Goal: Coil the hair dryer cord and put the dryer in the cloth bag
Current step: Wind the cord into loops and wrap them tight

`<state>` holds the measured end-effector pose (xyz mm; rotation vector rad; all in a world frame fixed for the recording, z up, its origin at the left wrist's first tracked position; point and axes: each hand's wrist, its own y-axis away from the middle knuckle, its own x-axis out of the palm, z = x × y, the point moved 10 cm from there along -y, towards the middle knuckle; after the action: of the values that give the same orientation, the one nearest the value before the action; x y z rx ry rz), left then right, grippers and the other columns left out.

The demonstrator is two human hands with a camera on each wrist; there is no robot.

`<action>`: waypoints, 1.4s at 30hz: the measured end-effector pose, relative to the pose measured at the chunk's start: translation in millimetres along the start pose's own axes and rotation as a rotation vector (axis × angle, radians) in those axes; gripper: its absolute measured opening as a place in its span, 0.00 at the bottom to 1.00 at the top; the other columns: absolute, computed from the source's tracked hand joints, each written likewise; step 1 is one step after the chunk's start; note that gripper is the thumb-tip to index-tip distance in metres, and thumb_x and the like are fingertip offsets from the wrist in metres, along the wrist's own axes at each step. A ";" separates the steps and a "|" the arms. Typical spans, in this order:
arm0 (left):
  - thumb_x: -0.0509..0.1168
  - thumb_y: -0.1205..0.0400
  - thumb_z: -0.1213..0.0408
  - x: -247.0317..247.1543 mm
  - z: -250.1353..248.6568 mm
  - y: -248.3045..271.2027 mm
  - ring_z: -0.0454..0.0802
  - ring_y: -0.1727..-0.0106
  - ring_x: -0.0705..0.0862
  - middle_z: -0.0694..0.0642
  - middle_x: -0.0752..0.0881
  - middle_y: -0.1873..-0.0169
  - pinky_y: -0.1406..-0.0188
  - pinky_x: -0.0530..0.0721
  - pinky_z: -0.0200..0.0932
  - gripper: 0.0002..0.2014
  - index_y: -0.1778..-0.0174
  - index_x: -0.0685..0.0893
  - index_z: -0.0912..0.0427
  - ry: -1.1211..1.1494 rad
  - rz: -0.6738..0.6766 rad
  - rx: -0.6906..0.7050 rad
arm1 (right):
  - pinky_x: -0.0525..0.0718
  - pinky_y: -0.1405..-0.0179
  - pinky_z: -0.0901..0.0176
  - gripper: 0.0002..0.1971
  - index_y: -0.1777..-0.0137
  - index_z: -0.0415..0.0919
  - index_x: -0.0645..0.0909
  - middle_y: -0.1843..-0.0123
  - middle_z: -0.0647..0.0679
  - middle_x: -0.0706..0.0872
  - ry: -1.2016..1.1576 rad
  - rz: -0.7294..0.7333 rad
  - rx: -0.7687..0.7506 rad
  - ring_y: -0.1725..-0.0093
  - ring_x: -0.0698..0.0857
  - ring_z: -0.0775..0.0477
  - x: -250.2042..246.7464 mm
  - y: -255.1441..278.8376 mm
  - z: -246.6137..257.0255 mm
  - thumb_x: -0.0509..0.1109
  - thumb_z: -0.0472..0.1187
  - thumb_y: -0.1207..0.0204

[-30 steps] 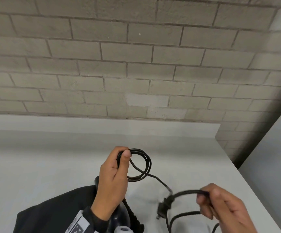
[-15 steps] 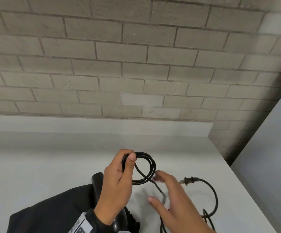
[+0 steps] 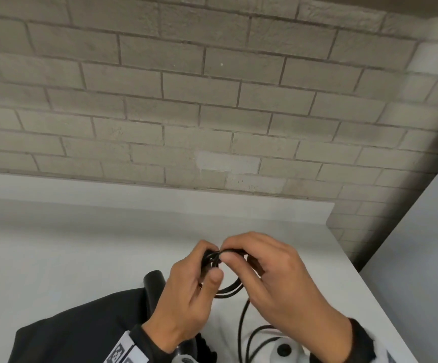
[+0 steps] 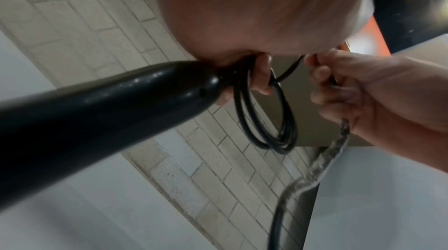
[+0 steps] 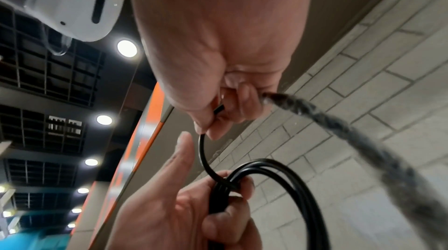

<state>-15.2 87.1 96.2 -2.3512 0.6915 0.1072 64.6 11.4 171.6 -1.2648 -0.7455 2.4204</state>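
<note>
My left hand [image 3: 186, 297] grips coiled loops of thin black rubber dryer cord [image 3: 228, 290] above white table [image 3: 55, 258]; my right hand [image 3: 273, 279] pinches next strand against them. Risk: loose pinch lets loops spring apart.

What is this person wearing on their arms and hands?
Both hands are bare: left hand, right hand. Each wrist shows a dark sleeve cuff. The left wrist carries a white band with black square markings; a white camera housing sits on the right wrist.
</note>
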 end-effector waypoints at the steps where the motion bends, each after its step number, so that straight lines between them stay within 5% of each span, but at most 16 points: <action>1: 0.51 0.20 0.28 2.6 -3.8 0.7 0.40 0.74 0.68 0.41 0.73 0.73 0.73 0.68 0.32 0.28 0.49 0.79 0.50 -0.018 0.025 0.015 | 0.80 0.62 0.68 0.03 0.50 0.50 0.84 0.57 0.61 0.86 -0.035 0.017 0.013 0.60 0.83 0.59 0.3 -5.6 -0.1 0.69 0.43 0.18; 5: 0.59 0.16 0.41 7.8 -3.0 2.1 0.38 0.71 0.78 0.42 0.85 0.65 0.68 0.73 0.25 0.18 0.45 0.82 0.51 -0.010 0.041 -0.002 | 0.84 0.61 0.58 0.03 0.54 0.48 0.86 0.59 0.56 0.88 -0.166 0.019 0.094 0.58 0.86 0.51 4.6 -20.7 -11.9 0.71 0.42 0.20; 9: 0.54 0.15 0.39 1.2 -4.9 5.3 0.36 0.75 0.72 0.38 0.77 0.74 0.72 0.68 0.23 0.22 0.57 0.80 0.54 -0.016 -0.026 0.011 | 0.83 0.61 0.58 0.02 0.53 0.53 0.86 0.59 0.54 0.87 -0.317 -0.069 0.265 0.65 0.83 0.54 10.4 -16.0 -45.8 0.73 0.43 0.22; 13: 0.51 0.17 0.33 -7.6 4.4 7.8 0.38 0.75 0.70 0.49 0.75 0.76 0.74 0.68 0.29 0.23 0.60 0.77 0.47 0.012 -0.121 -0.024 | 0.82 0.60 0.55 0.04 0.55 0.51 0.86 0.60 0.54 0.88 -0.433 -0.124 0.386 0.64 0.83 0.48 23.7 1.2 -69.2 0.72 0.41 0.21; 16: 0.49 0.16 0.32 -13.5 8.6 8.2 0.42 0.75 0.71 0.45 0.77 0.74 0.75 0.71 0.37 0.19 0.57 0.78 0.39 0.004 -0.198 -0.040 | 0.84 0.56 0.58 0.08 0.52 0.51 0.88 0.57 0.54 0.91 -0.525 -0.098 0.398 0.57 0.88 0.54 31.1 13.5 -69.5 0.67 0.47 0.18; 19: 0.48 0.17 0.30 -17.7 10.7 6.7 0.48 0.75 0.74 0.49 0.79 0.73 0.75 0.72 0.41 0.19 0.50 0.77 0.36 -0.001 -0.260 -0.067 | 0.82 0.63 0.59 0.08 0.49 0.54 0.87 0.57 0.54 0.89 -0.554 0.002 0.403 0.62 0.83 0.55 41.6 25.3 -65.8 0.72 0.53 0.24; 24: 0.47 0.19 0.29 -14.2 13.7 7.2 0.41 0.74 0.75 0.47 0.77 0.75 0.73 0.71 0.33 0.21 0.40 0.74 0.33 0.018 -0.244 -0.091 | 0.84 0.46 0.48 0.09 0.50 0.51 0.88 0.54 0.51 0.91 -0.539 0.097 0.449 0.51 0.87 0.43 50.1 33.7 -76.3 0.74 0.35 0.24; 27: 0.46 0.17 0.31 -10.7 12.4 7.6 0.41 0.73 0.76 0.45 0.78 0.74 0.72 0.72 0.31 0.21 0.48 0.78 0.37 -0.017 -0.223 -0.075 | 0.84 0.43 0.47 0.08 0.53 0.49 0.89 0.56 0.52 0.92 -0.576 0.149 0.470 0.50 0.89 0.44 49.4 33.5 -81.0 0.75 0.34 0.25; 30: 0.45 0.17 0.31 -11.7 12.6 7.1 0.43 0.74 0.74 0.49 0.77 0.75 0.74 0.71 0.33 0.22 0.55 0.78 0.40 -0.035 -0.241 -0.082 | 0.83 0.47 0.58 0.09 0.54 0.52 0.89 0.57 0.54 0.91 -0.593 0.181 0.466 0.53 0.88 0.54 51.1 33.3 -79.1 0.76 0.35 0.26; 34: 0.50 0.16 0.34 -16.1 10.4 5.6 0.53 0.77 0.71 0.56 0.75 0.77 0.78 0.70 0.43 0.21 0.59 0.79 0.44 -0.031 -0.288 -0.094 | 0.81 0.51 0.57 0.09 0.53 0.52 0.88 0.55 0.48 0.92 -0.549 0.098 0.427 0.54 0.87 0.52 52.0 34.0 -77.4 0.76 0.36 0.26; 38: 0.55 0.17 0.42 -14.3 11.9 3.4 0.42 0.79 0.68 0.49 0.75 0.79 0.78 0.68 0.35 0.15 0.60 0.81 0.44 0.016 -0.279 -0.122 | 0.82 0.49 0.56 0.16 0.50 0.56 0.84 0.56 0.48 0.91 -0.592 -0.031 0.419 0.53 0.87 0.52 52.6 39.7 -78.2 0.78 0.33 0.28; 42: 0.54 0.16 0.42 -13.5 14.3 3.7 0.40 0.79 0.66 0.45 0.70 0.82 0.79 0.66 0.37 0.16 0.62 0.79 0.45 -0.005 -0.297 -0.137 | 0.77 0.48 0.70 0.25 0.47 0.63 0.76 0.49 0.60 0.83 -0.277 -0.379 0.312 0.50 0.82 0.54 29.5 52.0 -73.9 0.83 0.38 0.34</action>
<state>-27.1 99.9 86.4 -2.5561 0.3351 0.0299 107.4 5.8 86.9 -0.6147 -0.5826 2.2986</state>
